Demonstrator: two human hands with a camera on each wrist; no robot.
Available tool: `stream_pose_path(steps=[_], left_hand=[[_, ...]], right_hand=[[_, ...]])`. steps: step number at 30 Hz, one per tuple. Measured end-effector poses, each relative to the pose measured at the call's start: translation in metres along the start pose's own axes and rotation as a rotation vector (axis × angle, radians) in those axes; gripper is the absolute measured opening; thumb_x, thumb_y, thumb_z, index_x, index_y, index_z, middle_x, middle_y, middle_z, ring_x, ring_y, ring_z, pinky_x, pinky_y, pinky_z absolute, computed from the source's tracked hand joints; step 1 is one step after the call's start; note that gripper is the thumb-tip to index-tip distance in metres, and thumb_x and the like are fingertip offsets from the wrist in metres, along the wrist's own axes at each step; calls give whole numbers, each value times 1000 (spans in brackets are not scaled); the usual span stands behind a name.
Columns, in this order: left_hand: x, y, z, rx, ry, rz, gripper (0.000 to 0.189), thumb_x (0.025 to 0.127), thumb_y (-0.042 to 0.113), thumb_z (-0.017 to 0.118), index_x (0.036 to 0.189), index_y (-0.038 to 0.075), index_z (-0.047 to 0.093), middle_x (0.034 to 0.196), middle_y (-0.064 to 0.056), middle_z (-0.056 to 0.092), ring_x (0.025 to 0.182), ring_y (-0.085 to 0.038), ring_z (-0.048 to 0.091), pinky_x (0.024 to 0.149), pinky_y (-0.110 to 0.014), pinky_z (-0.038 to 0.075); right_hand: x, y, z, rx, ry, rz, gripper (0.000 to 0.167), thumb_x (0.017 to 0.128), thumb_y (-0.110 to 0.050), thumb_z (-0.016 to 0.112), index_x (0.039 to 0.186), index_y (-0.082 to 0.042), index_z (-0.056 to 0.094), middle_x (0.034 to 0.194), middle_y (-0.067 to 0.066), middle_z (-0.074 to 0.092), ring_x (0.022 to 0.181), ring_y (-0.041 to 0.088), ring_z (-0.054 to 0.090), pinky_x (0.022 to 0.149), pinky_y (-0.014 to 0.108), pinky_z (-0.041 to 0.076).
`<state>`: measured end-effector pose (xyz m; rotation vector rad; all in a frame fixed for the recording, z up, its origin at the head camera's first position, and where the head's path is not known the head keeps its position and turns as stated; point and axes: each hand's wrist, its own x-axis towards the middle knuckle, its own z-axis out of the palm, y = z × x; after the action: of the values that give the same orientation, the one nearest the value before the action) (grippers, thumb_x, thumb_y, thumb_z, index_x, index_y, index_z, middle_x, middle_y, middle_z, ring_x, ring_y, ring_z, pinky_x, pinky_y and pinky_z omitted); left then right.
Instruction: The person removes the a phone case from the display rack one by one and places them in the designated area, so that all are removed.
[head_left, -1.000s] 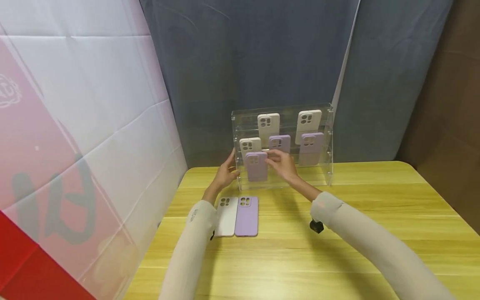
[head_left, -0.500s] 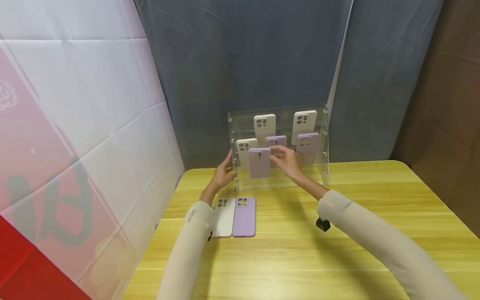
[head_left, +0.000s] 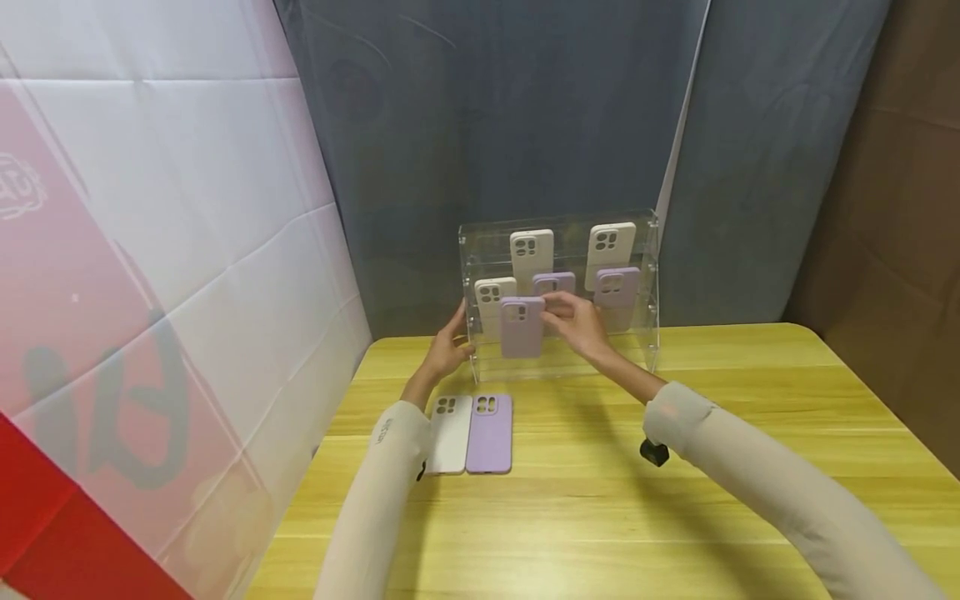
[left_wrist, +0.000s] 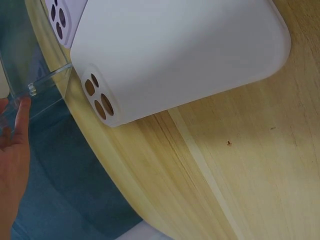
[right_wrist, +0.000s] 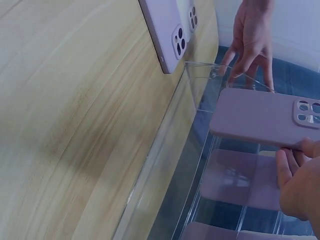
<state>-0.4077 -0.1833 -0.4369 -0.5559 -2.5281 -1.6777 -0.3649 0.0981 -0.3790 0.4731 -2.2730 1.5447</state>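
Observation:
My right hand pinches a purple phone case by its right edge, thumb in front. The case is upright before the lower left of a clear acrylic display stand; in the right wrist view the held case overlaps the clear tiers. My left hand rests against the stand's left side panel, its fingers spread and fairly straight in the right wrist view. Behind the held case, a white case and a purple case stand in the tiers.
Two white cases stand in the top tier, on the left and right; a purple case sits below the right one. On the wooden table, a white case and a purple case lie side by side.
My right hand has raised the held purple case slightly and shifted it right, away from the white case behind. My left hand stays at the stand's side.

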Motion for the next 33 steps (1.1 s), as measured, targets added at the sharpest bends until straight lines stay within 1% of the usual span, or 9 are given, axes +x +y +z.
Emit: stream_pose_path(steps=[5, 14, 17, 21, 23, 27, 31, 33], left_hand=[[1, -2, 2, -7, 3, -19, 103, 91, -22, 55, 168, 29, 9, 162, -28, 33, 139, -52, 46, 102, -55, 57], [1, -5, 5, -2, 1, -4, 104, 90, -23, 55, 168, 27, 9, 164, -27, 32, 139, -51, 47, 104, -52, 56], [1, -5, 5, 3, 2, -6, 103, 90, -23, 54, 168, 27, 10, 163, -27, 33, 139, -51, 46, 105, -53, 55], [3, -4, 4, 3, 1, -8, 102, 90, -23, 54, 168, 27, 10, 160, -29, 36, 140, -51, 46, 103, -56, 56], [3, -2, 3, 3, -2, -4, 102, 91, -22, 54, 168, 27, 9, 159, -31, 37, 140, -52, 46, 101, -56, 57], [3, 0, 1, 12, -1, 0, 103, 90, -23, 55, 168, 26, 9, 160, -30, 37, 140, -50, 46, 106, -53, 55], [3, 1, 1, 5, -1, -8, 104, 90, -24, 55, 168, 26, 9, 160, -28, 37, 141, -47, 46, 109, -52, 53], [3, 0, 1, 1, -1, -3, 104, 90, -25, 55, 168, 26, 9, 160, -28, 38, 141, -47, 46, 110, -52, 52]], right_hand=[[-4, 2, -1, -4, -26, 10, 32, 94, -4, 75, 126, 0, 70, 115, 23, 74, 105, 38, 74, 86, 44, 65], [-13, 12, -4, 21, -56, 28, 35, 94, -2, 74, 128, 4, 67, 116, 28, 72, 106, 41, 73, 85, 38, 65], [-17, 16, -7, 3, -62, 31, 36, 94, -4, 74, 129, 3, 67, 116, 27, 72, 105, 41, 74, 85, 38, 65], [-22, 20, -10, -31, -67, 30, 36, 94, -7, 76, 129, 0, 69, 116, 23, 74, 102, 38, 75, 85, 37, 66], [-24, 22, -11, -31, -74, 29, 36, 94, -6, 76, 129, 0, 69, 116, 23, 74, 101, 38, 75, 84, 38, 66], [-28, 26, -12, -20, -89, 44, 37, 94, -5, 76, 130, -1, 69, 116, 23, 74, 100, 39, 75, 81, 37, 66], [-31, 32, -12, 0, -104, 65, 39, 93, -3, 75, 132, -1, 68, 117, 24, 74, 99, 40, 75, 81, 43, 66], [-34, 34, -12, 18, -111, 74, 40, 93, -1, 74, 133, -1, 67, 118, 25, 73, 102, 41, 74, 82, 45, 66]])
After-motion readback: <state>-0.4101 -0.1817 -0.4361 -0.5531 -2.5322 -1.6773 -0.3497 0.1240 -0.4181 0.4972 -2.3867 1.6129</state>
